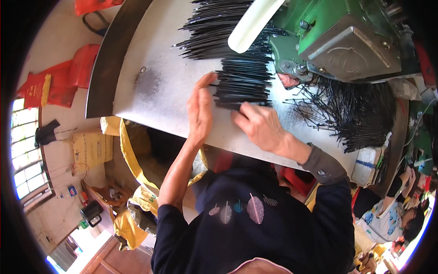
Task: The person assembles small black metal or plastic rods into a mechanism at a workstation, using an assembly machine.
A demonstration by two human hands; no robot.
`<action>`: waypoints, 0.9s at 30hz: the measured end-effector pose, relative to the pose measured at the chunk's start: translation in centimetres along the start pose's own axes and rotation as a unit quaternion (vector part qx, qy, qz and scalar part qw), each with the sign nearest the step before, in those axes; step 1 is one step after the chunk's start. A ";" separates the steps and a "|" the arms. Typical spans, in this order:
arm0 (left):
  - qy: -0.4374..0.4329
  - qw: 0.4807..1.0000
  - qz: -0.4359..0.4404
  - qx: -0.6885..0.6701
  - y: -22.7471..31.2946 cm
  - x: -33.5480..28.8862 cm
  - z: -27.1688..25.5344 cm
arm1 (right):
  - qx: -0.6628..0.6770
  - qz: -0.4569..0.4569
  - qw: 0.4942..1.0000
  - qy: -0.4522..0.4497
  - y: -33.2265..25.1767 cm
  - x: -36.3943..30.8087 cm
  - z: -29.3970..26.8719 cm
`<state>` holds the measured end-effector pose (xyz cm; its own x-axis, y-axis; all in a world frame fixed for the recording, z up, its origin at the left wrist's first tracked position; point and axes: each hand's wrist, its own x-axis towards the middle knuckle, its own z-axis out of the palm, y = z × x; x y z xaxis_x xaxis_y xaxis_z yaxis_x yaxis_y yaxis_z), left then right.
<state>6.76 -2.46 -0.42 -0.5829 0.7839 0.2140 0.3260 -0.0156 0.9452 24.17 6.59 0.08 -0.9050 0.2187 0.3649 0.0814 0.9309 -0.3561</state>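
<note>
A row of thin black rods [244, 82] lies side by side on the pale metal tabletop [169, 109]. My left hand [200, 107] stands on edge at the rods' left ends, its fingers stretched out and touching them. At the near side of the row, my right hand [260, 125] has its fingers curled against the closest rods; its fingertips are partly hidden. Farther back, a wider pile of similar black rods [210, 32] fans out to the left. On the right lies a tangled heap of thin black pieces [365, 109].
A green machine [333, 41] overhangs the table's right side, with a cream chute [253, 27] slanting near it. A dark raised rim [107, 68] borders the table's left. Below the front edge hangs a yellow-edged sack [130, 155]. Another person [388, 219] sits at far right.
</note>
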 end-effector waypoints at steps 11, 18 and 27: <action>0.131 0.982 -0.049 -0.124 -1.3 2.0 1.3 | 0.095 -0.002 0.993 0.067 2.0 -1.4 -1.5; 0.120 0.988 -0.049 -0.089 -2.3 1.3 1.5 | 0.168 0.056 0.978 0.108 1.2 -3.2 -2.1; 0.125 0.986 -0.045 -0.102 -2.9 1.7 1.4 | 0.235 0.109 0.958 0.125 1.9 -3.0 -1.8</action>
<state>5.83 -0.20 -3.11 -0.7764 0.6106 0.1560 0.1218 -0.0974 0.9878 27.81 8.23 -0.13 -0.7555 0.5098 0.4115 0.0066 0.6340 -0.7733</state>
